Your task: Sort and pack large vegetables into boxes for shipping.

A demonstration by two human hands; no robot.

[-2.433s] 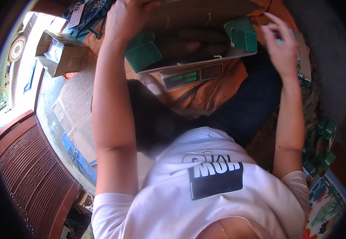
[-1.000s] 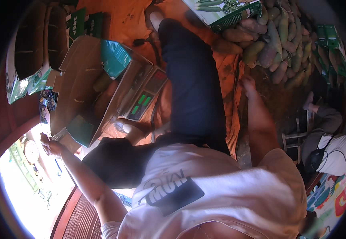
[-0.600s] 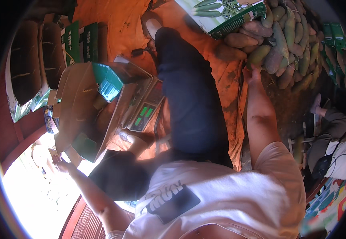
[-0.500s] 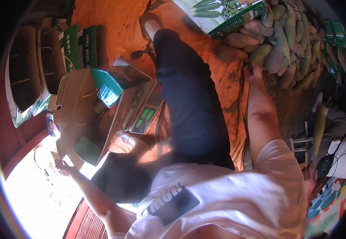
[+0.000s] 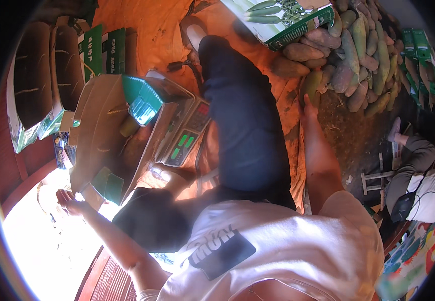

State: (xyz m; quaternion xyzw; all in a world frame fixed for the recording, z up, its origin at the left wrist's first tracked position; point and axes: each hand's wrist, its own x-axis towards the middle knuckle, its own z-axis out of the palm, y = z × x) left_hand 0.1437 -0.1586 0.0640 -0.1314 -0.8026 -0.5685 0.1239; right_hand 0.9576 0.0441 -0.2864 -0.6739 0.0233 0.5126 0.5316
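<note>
My right hand [image 5: 308,106] is closed around the lower end of a long green radish [image 5: 311,85] at the near left edge of a heap of radishes [image 5: 360,60]. These are green to brownish and look soil-covered. On the far left, my left hand [image 5: 71,203] is held out beside the near flaps of an open cardboard carton [image 5: 94,120], fingers apart and nothing seen in them. The carton lies tilted on a digital scale [image 5: 182,145] with a lit green display. Inside the carton are a shiny green flap and a radish-like piece [image 5: 128,126], partly in shadow.
More open cartons [image 5: 32,75] stand at the far left. A printed carton [image 5: 282,22] sits beside the heap, with folded green cartons [image 5: 420,50] beyond it. Orange sheeting [image 5: 142,30] covers the floor. Another person [image 5: 418,165] sits at the right near a small stool [image 5: 373,183].
My right hand has drawn back toward me with the radish, slightly left. My left hand has shifted left and up. At the right, a blurred radish and a hand below it have gone from view.
</note>
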